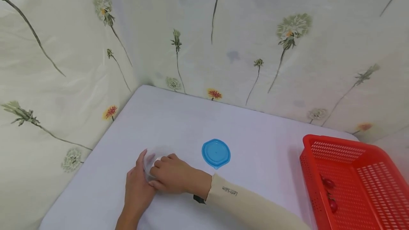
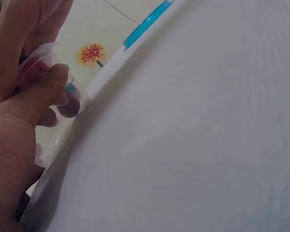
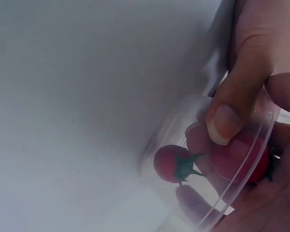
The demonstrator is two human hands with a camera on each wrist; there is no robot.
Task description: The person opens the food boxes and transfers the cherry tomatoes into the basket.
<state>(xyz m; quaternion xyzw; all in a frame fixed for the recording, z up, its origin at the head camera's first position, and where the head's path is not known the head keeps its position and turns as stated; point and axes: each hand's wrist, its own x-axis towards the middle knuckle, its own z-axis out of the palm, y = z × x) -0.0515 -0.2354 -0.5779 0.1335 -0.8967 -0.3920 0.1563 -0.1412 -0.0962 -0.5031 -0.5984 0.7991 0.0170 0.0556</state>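
Observation:
My left hand [image 1: 137, 189] grips a clear plastic container [image 1: 148, 169] from its side, thumb against the outer wall. Through the wall in the right wrist view, a red cherry tomato [image 3: 169, 163] with a green calyx lies near the bottom. My right hand [image 1: 174, 175] reaches into the container's mouth, fingers curled. Within its fingers a second, larger-looking cherry tomato [image 3: 239, 157] shows, partly hidden by the left thumb [image 3: 227, 121]. A blue lid [image 1: 216, 153] lies flat on the table, to the right of the container and apart from both hands.
On the right of the white table [image 1: 255, 144] stands a red plastic basket [image 1: 311, 180] with perforated walls. Several cherry tomatoes [image 1: 333, 206] lie along its left inner side. Dandelion-patterned cloth [image 1: 243, 45] hangs at the back and left.

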